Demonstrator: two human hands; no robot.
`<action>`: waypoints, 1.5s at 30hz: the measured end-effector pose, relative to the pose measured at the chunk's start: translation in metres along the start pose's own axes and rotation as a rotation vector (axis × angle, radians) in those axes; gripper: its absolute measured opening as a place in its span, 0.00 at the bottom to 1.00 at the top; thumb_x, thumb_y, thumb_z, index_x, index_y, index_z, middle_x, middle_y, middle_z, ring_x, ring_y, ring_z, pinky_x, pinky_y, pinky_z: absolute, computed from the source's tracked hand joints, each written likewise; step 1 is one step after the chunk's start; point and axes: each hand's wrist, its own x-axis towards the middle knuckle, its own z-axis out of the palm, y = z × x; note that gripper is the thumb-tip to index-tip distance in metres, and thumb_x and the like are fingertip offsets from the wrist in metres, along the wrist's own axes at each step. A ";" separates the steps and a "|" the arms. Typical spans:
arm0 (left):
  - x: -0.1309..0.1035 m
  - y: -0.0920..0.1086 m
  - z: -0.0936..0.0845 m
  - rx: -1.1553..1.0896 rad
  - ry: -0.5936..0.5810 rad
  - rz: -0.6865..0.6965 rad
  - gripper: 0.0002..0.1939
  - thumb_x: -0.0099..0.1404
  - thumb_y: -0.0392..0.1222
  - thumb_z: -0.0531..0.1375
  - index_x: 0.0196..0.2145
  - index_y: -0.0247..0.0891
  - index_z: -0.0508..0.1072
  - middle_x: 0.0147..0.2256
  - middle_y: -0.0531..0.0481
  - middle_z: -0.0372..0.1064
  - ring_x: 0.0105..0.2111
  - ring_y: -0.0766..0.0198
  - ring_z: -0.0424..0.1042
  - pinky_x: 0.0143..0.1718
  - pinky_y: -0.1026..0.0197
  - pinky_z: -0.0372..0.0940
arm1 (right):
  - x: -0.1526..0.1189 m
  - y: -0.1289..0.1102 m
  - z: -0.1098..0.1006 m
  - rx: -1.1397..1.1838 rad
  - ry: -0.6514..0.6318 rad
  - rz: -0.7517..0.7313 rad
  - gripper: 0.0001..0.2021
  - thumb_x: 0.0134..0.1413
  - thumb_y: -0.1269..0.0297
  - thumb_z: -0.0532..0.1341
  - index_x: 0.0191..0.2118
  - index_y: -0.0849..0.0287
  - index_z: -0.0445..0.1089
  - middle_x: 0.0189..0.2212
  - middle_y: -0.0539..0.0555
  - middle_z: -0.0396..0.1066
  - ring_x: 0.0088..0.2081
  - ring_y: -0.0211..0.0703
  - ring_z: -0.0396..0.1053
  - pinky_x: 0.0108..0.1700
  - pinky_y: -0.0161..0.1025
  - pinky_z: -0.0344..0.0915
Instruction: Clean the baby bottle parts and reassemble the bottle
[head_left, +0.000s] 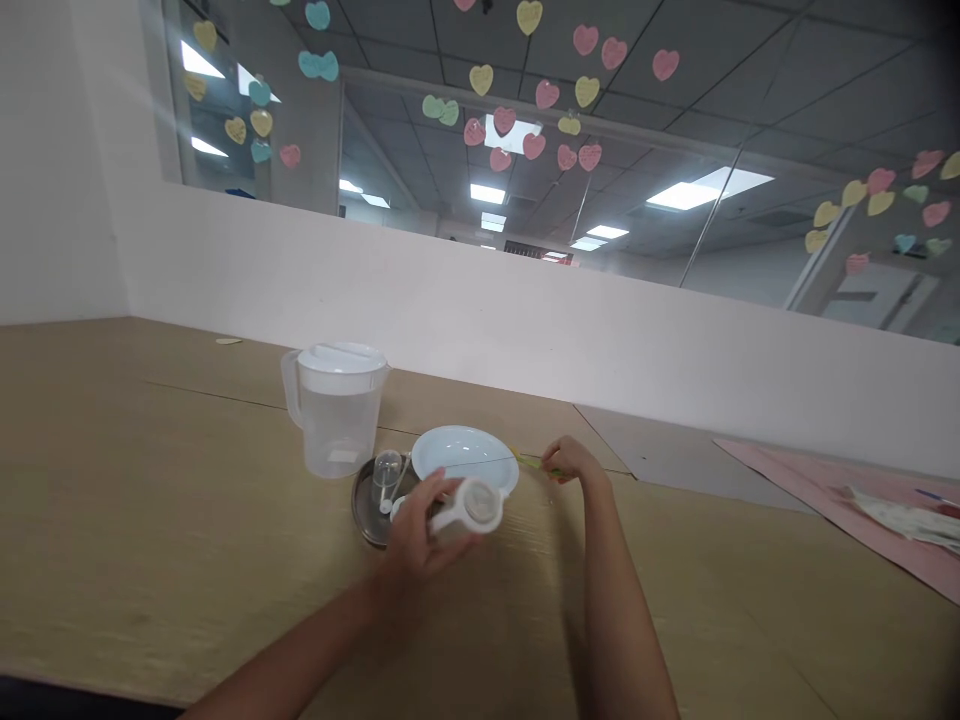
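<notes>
My left hand (421, 530) is wrapped round a small white container with a round, clear-looking end (480, 505), tilted toward me. My right hand (571, 460) is closed on a thin yellow-green handle (529, 461), whose thin dark shaft reaches left over the pale blue bowl (459, 440). Behind my left hand, a dark round tray (367, 515) holds a small clear cup (387, 470) and small white parts, some hidden by my fingers. A lidded translucent pitcher (341, 420) stands upright at the tray's back left.
The brown table (187, 520) meets a white wall behind. On the right lie a grey sheet (675, 460) and a pink mat (810, 490) with papers (900, 515) and a pen. A small flat pale piece (229, 341) lies at the back left.
</notes>
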 end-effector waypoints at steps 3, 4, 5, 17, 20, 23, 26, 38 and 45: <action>-0.007 0.017 0.005 -0.127 -0.245 -0.071 0.35 0.57 0.53 0.60 0.58 0.41 0.53 0.47 0.41 0.70 0.46 0.54 0.71 0.49 0.50 0.65 | 0.001 0.006 0.008 -0.089 -0.217 0.105 0.06 0.25 0.79 0.64 0.19 0.65 0.71 0.11 0.51 0.66 0.16 0.40 0.66 0.21 0.33 0.64; -0.007 0.023 0.006 -0.169 -0.293 -0.104 0.35 0.58 0.52 0.60 0.59 0.41 0.51 0.48 0.41 0.69 0.46 0.54 0.70 0.49 0.51 0.65 | 0.001 0.008 0.011 -0.112 -0.281 0.136 0.06 0.24 0.79 0.65 0.18 0.66 0.71 0.12 0.52 0.67 0.16 0.41 0.67 0.21 0.34 0.64; -0.006 0.028 0.006 -0.206 -0.328 -0.139 0.36 0.58 0.51 0.60 0.59 0.42 0.49 0.49 0.41 0.68 0.47 0.55 0.70 0.49 0.51 0.65 | 0.001 0.009 0.014 -0.128 -0.335 0.165 0.07 0.23 0.79 0.66 0.18 0.66 0.71 0.12 0.53 0.67 0.16 0.42 0.67 0.21 0.34 0.64; 0.014 0.036 0.006 -0.298 -0.537 -0.291 0.33 0.63 0.45 0.55 0.61 0.41 0.44 0.49 0.42 0.68 0.47 0.57 0.69 0.49 0.54 0.64 | 0.001 0.014 0.015 -0.108 -0.531 0.275 0.06 0.31 0.70 0.68 0.19 0.65 0.71 0.14 0.54 0.69 0.18 0.38 0.68 0.23 0.30 0.66; 0.014 0.033 0.007 -0.255 -0.552 -0.274 0.31 0.64 0.45 0.53 0.61 0.41 0.44 0.49 0.41 0.68 0.46 0.56 0.70 0.48 0.53 0.65 | 0.003 0.027 0.001 -0.059 -0.429 0.261 0.07 0.34 0.67 0.68 0.21 0.65 0.71 0.14 0.53 0.69 0.18 0.37 0.68 0.23 0.30 0.65; 0.014 0.020 0.005 -0.194 -0.532 -0.182 0.31 0.63 0.45 0.54 0.61 0.43 0.47 0.49 0.42 0.68 0.46 0.56 0.69 0.47 0.54 0.65 | 0.006 0.037 -0.012 -0.016 -0.303 0.234 0.11 0.38 0.64 0.67 0.19 0.65 0.68 0.11 0.52 0.66 0.15 0.35 0.65 0.21 0.29 0.63; 0.019 -0.004 -0.002 -0.074 -0.378 -0.099 0.26 0.61 0.46 0.55 0.56 0.41 0.56 0.47 0.42 0.69 0.44 0.55 0.70 0.43 0.56 0.66 | 0.007 0.033 -0.016 0.056 -0.234 0.189 0.14 0.44 0.59 0.65 0.18 0.63 0.66 0.12 0.52 0.67 0.15 0.35 0.65 0.20 0.30 0.63; 0.042 -0.083 -0.026 0.599 -0.391 -0.247 0.15 0.64 0.41 0.46 0.29 0.38 0.70 0.30 0.46 0.72 0.33 0.56 0.70 0.36 0.58 0.62 | 0.007 -0.045 0.028 -0.160 -0.196 0.017 0.15 0.49 0.56 0.62 0.20 0.62 0.65 0.11 0.52 0.65 0.16 0.41 0.68 0.20 0.32 0.63; 0.041 -0.073 -0.030 0.704 -0.630 -0.393 0.13 0.64 0.35 0.47 0.32 0.35 0.72 0.34 0.41 0.73 0.37 0.54 0.71 0.37 0.57 0.61 | -0.002 -0.052 0.030 -0.281 -0.075 0.001 0.13 0.49 0.59 0.60 0.25 0.65 0.70 0.19 0.62 0.71 0.26 0.48 0.73 0.26 0.33 0.63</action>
